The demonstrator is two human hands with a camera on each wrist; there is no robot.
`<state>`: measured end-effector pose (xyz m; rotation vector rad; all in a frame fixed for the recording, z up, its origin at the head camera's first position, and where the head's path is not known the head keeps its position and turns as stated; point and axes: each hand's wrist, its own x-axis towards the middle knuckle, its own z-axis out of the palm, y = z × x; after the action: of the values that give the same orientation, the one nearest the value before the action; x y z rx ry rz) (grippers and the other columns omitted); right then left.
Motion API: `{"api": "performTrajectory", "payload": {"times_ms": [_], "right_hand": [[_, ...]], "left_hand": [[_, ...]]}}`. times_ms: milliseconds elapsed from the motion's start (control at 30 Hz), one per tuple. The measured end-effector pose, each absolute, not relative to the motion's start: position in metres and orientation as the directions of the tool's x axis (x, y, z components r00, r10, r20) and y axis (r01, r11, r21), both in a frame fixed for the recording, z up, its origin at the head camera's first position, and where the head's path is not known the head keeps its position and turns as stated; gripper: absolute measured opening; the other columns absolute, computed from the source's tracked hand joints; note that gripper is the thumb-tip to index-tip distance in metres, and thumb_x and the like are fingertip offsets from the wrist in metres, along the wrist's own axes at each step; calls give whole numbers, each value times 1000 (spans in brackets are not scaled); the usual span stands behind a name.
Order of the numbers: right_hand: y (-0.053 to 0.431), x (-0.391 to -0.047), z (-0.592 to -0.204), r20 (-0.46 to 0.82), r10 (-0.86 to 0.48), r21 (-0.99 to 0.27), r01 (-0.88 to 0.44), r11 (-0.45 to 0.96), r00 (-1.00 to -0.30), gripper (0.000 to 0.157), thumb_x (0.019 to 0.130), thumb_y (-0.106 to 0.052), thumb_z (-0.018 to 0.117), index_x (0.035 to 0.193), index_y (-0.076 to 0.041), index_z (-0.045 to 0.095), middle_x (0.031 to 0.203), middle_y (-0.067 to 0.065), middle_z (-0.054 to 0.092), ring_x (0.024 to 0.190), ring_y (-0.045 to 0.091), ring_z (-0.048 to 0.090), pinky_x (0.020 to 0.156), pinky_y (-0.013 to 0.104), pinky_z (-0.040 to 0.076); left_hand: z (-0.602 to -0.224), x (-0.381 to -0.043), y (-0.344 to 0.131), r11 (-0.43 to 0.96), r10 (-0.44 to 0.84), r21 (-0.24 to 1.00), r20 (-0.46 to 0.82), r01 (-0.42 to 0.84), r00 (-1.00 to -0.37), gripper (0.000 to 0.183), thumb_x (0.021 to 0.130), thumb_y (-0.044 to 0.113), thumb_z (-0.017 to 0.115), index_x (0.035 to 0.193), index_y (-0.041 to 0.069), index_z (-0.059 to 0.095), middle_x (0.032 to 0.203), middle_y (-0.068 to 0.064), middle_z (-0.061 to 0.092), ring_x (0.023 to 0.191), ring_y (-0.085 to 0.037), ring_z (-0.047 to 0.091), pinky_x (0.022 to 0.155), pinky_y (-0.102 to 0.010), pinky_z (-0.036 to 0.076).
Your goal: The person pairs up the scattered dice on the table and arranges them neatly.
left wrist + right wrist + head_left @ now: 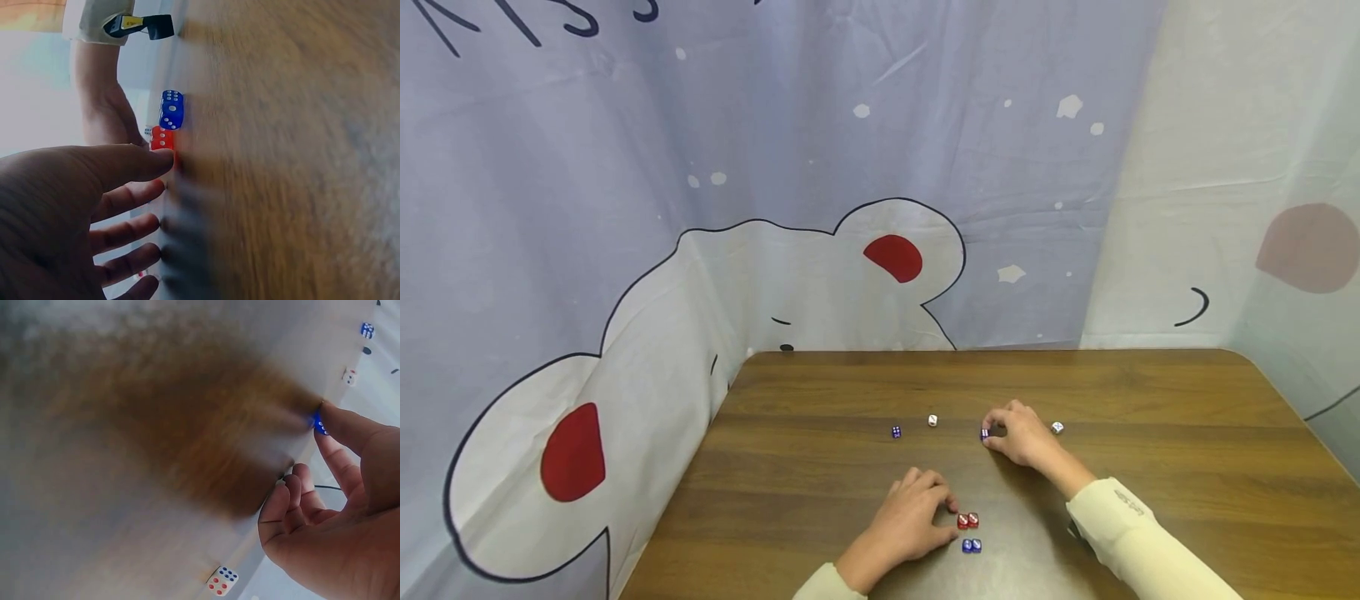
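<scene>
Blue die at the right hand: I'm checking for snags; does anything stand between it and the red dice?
Nothing visible does: the head view shows bare tabletop between the blue die, pinched by the right hand, and the red dice beside the left hand.

Sleeves: you wear pale-yellow cloth
Right cuff: small dark lettering
Beside cuff: black device, yellow label

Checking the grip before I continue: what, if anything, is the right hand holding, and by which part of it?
The right hand pinches a blue die by its sides, between thumb and index finger.
</scene>
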<state>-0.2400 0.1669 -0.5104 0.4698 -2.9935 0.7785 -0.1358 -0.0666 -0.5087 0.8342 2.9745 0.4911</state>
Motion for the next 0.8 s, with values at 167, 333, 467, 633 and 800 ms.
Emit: {"api": "performTrajectory", "payload": {"times_ms": [167, 333, 467, 633, 800], "right_hand": [[165, -234, -509, 95, -309, -467, -316, 826, -946, 17, 81, -22, 83, 90, -19, 68, 99, 10, 58, 93, 32, 55, 81, 51, 47], [163, -227, -509, 99, -329, -456, -337, 824, -939, 18, 81, -21, 83, 89, -19, 67, 99, 10, 58, 94, 33, 56, 83, 52, 47], [161, -222, -509, 93, -339, -457, -342, 821, -936, 17, 81, -20, 82, 89, -20, 67, 97, 9, 57, 94, 32, 55, 82, 51, 47], [159, -215, -508, 90, -348, -456, -349, 819, -933, 18, 81, -21, 82, 89, -20, 67, 95, 6, 56, 92, 28, 54, 82, 48, 46], [155, -209, -506, 105, -374, -450, -379, 809, -922, 19, 80, -22, 83, 88, -22, 65, 92, 3, 54, 89, 25, 53, 80, 45, 46]], "left_hand": [[-508, -136, -70, 812, 509, 292, 66, 505, -858, 23, 80, 41, 84, 93, 28, 69, 111, 12, 61, 101, -9, 50, 80, -28, 42], [-509, -136, -73, 810, 512, 284, 83, 513, -855, 24, 79, 40, 84, 93, 28, 69, 111, 11, 62, 101, -10, 50, 81, -28, 42], [-510, -137, -75, 811, 504, 305, 72, 500, -861, 24, 79, 38, 85, 95, 27, 70, 112, 11, 62, 101, -10, 50, 82, -28, 42], [-508, -141, -80, 816, 493, 314, 59, 485, -868, 25, 80, 37, 84, 99, 25, 72, 112, 9, 62, 100, -11, 50, 81, -29, 42], [-507, -145, -84, 818, 478, 327, 71, 473, -876, 26, 81, 36, 84, 101, 24, 73, 113, 8, 63, 102, -12, 51, 83, -31, 43]]}}
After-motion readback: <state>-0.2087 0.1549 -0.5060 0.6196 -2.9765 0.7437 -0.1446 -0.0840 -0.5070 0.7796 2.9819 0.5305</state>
